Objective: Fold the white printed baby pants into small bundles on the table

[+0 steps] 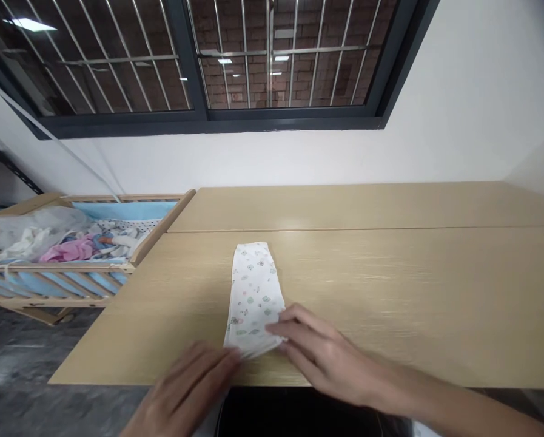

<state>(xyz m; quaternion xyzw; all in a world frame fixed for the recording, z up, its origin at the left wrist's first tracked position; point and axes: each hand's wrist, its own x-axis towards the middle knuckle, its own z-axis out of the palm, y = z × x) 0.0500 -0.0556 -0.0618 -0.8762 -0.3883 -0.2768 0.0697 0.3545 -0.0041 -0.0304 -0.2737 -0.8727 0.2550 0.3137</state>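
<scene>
A small white garment [255, 291] with a green and pink print lies folded into a long narrow strip on the light wooden table [390, 291]. My right hand [321, 355] rests on its near end, fingers stretched flat across the cloth. My left hand [190, 388] reaches in from the lower left, and its fingertips touch the strip's near corner at the table's front edge. The left hand is blurred.
A wooden baby cot [76, 267] with blue lining stands left of the table, holding a heap of mixed clothes [67, 240]. A white wall and a barred window [199, 60] lie behind. A grey floor [21, 376] shows at lower left.
</scene>
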